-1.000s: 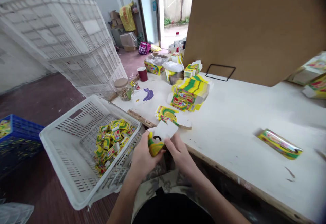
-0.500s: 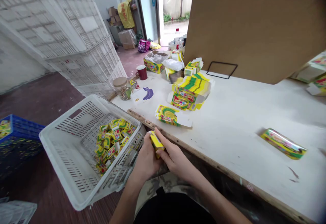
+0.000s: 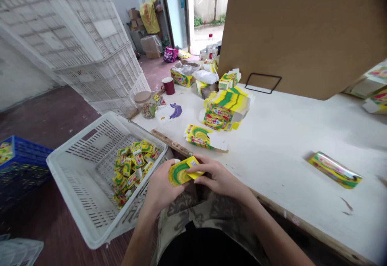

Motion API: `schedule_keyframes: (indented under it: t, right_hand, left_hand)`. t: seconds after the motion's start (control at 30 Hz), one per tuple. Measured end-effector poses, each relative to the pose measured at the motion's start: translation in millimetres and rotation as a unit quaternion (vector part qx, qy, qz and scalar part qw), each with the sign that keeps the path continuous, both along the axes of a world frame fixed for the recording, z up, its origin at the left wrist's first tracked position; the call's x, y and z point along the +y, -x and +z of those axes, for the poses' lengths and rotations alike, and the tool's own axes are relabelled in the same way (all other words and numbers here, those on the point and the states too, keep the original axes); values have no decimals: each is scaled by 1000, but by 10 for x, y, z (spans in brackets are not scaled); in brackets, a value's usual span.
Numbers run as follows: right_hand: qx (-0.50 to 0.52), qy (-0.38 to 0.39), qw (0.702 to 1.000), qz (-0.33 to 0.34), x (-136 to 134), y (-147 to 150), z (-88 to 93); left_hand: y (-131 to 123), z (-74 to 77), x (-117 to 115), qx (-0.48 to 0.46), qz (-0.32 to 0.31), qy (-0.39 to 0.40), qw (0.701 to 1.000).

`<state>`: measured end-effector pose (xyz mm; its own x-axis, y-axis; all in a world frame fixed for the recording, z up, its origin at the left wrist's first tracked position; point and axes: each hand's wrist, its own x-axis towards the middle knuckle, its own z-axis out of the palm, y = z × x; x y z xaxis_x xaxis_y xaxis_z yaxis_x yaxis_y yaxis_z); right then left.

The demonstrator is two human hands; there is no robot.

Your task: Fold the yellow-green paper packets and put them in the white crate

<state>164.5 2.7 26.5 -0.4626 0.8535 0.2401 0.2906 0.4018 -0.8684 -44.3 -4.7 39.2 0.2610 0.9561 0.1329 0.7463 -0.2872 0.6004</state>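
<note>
In the lower centre of the frame, the person's left grip (image 3: 161,185) clasped a yellow-and-green printed carton (image 3: 179,173), and the right grip (image 3: 217,174) held its right end. A white plastic crate (image 3: 83,183) of similar small cartons (image 3: 133,169) stood at lower left, beside the table (image 3: 281,137).

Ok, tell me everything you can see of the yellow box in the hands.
The yellow box looks like thin printed card, with curved green bands on its broad face and unreadable print near its right end. It is tilted, that face upward, held in the air near the wooden table edge, right of the white crate. The left hand grips its left end; the right hand touches and partly covers the right end, so whether that is closed cannot be told.
</note>
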Motion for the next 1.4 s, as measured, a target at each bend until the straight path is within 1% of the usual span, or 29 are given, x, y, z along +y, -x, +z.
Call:
schedule_keyframes:
  t: [0.07,0.13,0.17,0.27,0.37,0.43,0.5,0.53,0.57,0.6,0.63,0.67,0.7,0.73,0.77,0.83,0.9,0.97,1.03,1.07,1.1,1.13,1.17,1.2,1.23,1.27,1.3,1.33,1.4]
  right_hand:
    - [28,11,999,-27,16,12,38]
    - [71,12,995,-65,23,61,35]
    - [92,12,993,-67,24,92,24]
    - [120,19,992,-30,22,181,0]
    - [75,36,996,-41,28,261,5]
    - [38,32,998,-43,59,292,6]
    - [22,18,999,-41,132,276,-13]
    - [14,9,998,-67,189,244,-31]
    - [-2,-1,993,-120,257,198,-53]
    - [-32,-9,981,-191,334,140,-79]
    - [-77,-16,957,-280,415,77,-107]
    - [-134,-20,928,-346,494,14,-136]
    - [-182,-19,907,-380,567,-41,-164]
    - [-210,-17,894,-395,629,-85,-191]
    - [-227,-15,890,-396,679,-116,-215]
    - [-224,-14,894,-388,739,-140,-249]
    - [-212,-15,898,-385,744,-132,-255]
    - [-196,-14,903,-383,687,-104,-220]
    - [-158,-13,915,-370,563,-49,-146]
    - [-133,-9,927,-350,477,-6,-100]
    - [-88,1,945,-316,379,49,-51]
    - [-45,21,964,-260,273,116,-4]
    - [-13,49,981,-186,167,193,36]
    - [31,83,989,-117,67,274,67]
    - [84,128,987,-55,-21,356,87]
    - [134,157,978,-24,-93,431,96]
    - [170,175,970,-9,-146,496,96]
    - [188,181,965,-9,-179,545,91]
    - [176,168,969,-34,-197,591,77]
  left_hand:
    - [-39,28,-5,3,8,-7,1000]
    - [-85,44,-18,-9,35,-3,999]
    - [-102,46,-26,-20,47,4,999]
    - [-123,38,-44,-54,60,37,996]
    - [-113,11,-49,-49,81,54,994]
    - [-92,-21,-38,-44,98,61,992]
    - [-44,-68,-8,-71,107,68,989]
    - [-4,-96,17,-104,119,64,985]
    - [45,-125,48,-142,147,45,978]
    - [101,-155,83,-174,190,11,966]
    - [159,-182,120,-193,246,-32,949]
    - [213,-206,155,-195,303,-79,930]
    - [257,-227,184,-182,347,-120,912]
    - [283,-246,203,-165,368,-148,903]
    - [290,-265,211,-155,367,-159,903]
    - [242,-308,190,-174,316,-130,923]
    - [136,-364,136,-232,255,-63,937]
    - [11,-424,80,-310,203,18,929]
    - [-109,-462,45,-405,152,75,899]
    - [-166,-463,36,-458,128,87,875]
    - [-222,-448,32,-512,110,90,847]
    - [-276,-418,32,-564,101,90,815]
    - [-328,-375,33,-608,98,90,783]
    - [-375,-323,35,-643,103,90,754]
    - [-415,-266,39,-669,112,88,730]
    - [-446,-212,44,-685,127,81,712]
    - [-467,-164,49,-695,143,69,701]
    - [-476,-128,55,-700,159,51,694]
    - [-467,-98,61,-698,190,25,690]
